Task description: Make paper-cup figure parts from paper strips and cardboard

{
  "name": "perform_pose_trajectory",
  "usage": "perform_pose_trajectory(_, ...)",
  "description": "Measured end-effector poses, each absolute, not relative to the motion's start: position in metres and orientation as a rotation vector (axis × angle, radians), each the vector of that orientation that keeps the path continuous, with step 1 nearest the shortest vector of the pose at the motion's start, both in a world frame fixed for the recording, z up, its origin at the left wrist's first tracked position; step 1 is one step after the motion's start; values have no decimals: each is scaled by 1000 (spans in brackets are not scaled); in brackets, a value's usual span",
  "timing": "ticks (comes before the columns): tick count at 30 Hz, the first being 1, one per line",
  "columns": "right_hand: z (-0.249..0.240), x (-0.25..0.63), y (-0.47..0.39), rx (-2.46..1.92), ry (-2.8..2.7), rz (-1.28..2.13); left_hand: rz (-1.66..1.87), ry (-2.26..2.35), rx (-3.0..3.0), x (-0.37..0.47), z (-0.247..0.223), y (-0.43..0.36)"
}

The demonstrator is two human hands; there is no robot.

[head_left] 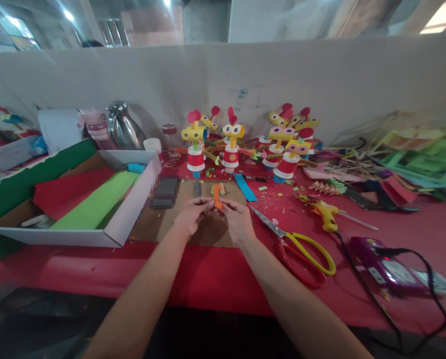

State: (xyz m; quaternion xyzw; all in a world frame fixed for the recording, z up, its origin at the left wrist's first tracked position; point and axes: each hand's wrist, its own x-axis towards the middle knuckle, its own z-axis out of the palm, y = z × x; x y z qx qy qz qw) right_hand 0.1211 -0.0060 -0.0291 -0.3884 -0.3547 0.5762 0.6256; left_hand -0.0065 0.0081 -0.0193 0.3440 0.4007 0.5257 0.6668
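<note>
My left hand (191, 215) and my right hand (238, 219) meet over a brown cardboard sheet (208, 238). Both are closed in a pinch on a short orange paper strip (217, 193), which looks folded at its lower end. Just behind it lies a small pale pleated paper piece (223, 188), partly covered by the strip. A blue paper strip (245, 188) rests beyond my right hand. Scissors (297, 244) with yellow and red handles lie to the right of that hand. A dark pen-like stick (198, 188) lies behind my left hand.
Several paper-cup figures (231, 149) stand at the back. To the left is an open box (129, 199) with coloured paper, beside a dark blurred-edged object (165, 192). A yellow glue gun (327, 217), its cord and a purple device (389, 267) occupy the right.
</note>
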Motion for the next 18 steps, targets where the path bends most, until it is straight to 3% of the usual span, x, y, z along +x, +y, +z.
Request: perform_pose_trajectory(18,-27,119,-8,-862,-811,1278,1361,924,811,9,-20,4)
